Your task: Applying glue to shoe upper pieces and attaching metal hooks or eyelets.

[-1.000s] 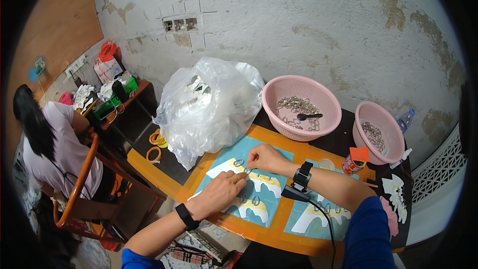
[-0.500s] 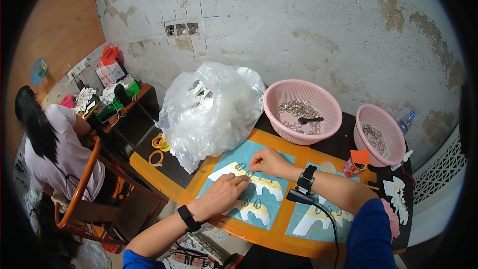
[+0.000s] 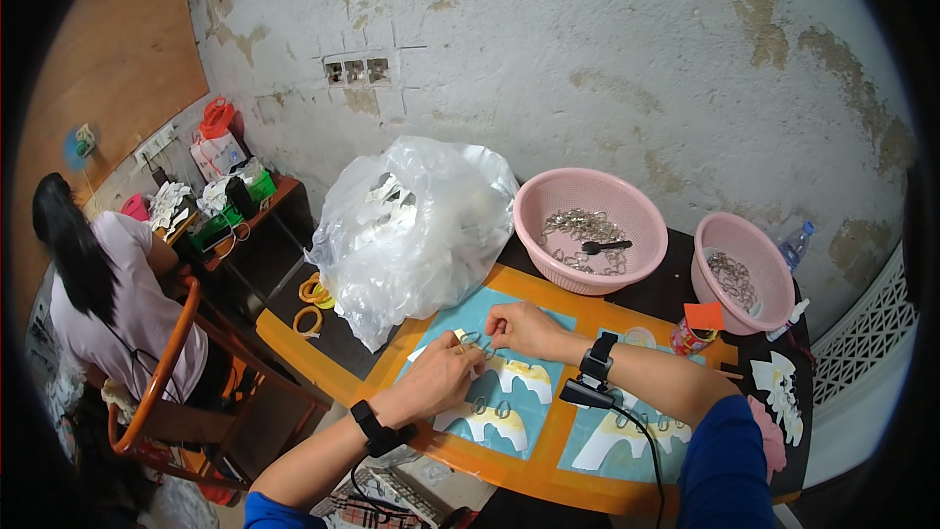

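My left hand (image 3: 443, 378) rests over a white cut-out piece (image 3: 530, 377) with yellowish patches along its edge, its fingers bent together near the far end. What they grip, if anything, is hidden. Opposite it, my right hand (image 3: 529, 330) pinches with thumb and finger at a small oval metal ring (image 3: 472, 339) beside the left fingertips. Nearer to me lies a second white cut-out (image 3: 509, 428), with metal rings (image 3: 503, 409) standing along its yellowish edge. Both pieces lie on a light blue sheet (image 3: 541, 321).
Two pink baskets (image 3: 627, 272) (image 3: 759, 324) hold metal rings; a black spoon lies in the larger. A plastic bag (image 3: 431, 235) of white pieces stands left. A red tin (image 3: 693, 336), more cut-outs (image 3: 778, 387) and a bottle (image 3: 798, 245) are right. A person (image 3: 122, 284) sits far left.
My left fingers have lifted from lying flat and curled in at the ring. The right hand has shifted slightly left, still pinching. The whole view has tilted a little.
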A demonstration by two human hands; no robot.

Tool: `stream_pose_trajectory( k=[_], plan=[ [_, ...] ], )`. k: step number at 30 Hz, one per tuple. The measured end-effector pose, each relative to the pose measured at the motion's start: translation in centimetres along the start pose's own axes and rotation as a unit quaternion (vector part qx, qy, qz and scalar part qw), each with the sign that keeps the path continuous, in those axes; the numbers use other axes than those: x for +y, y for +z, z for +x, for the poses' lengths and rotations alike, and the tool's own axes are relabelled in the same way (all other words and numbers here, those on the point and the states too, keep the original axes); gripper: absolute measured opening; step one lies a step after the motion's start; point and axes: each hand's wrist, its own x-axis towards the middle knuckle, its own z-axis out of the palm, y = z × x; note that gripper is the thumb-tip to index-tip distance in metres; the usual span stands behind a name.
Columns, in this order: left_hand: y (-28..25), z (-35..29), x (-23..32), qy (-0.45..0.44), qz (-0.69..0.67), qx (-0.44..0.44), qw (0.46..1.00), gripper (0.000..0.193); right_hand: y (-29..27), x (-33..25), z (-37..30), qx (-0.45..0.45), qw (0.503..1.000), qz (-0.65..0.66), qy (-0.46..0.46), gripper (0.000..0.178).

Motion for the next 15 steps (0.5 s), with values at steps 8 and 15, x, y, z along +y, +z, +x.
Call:
stream_pose_trajectory(
  k=[8, 15],
  plan=[
    [0.1, 0.3, 0.3, -0.037, -0.049, 0.024, 0.998, 0.028, 0.1, 0.1, -0.2, 0.023, 1.0, 0.021, 0.001, 0.016],
    [-1.1, -0.6, 2.2, -0.104, -0.125, 0.083, 0.983, 0.026, -3.1, -0.6, -2.4, 0.061, 0.995, 0.084, 0.004, 0.013]
  ],
)
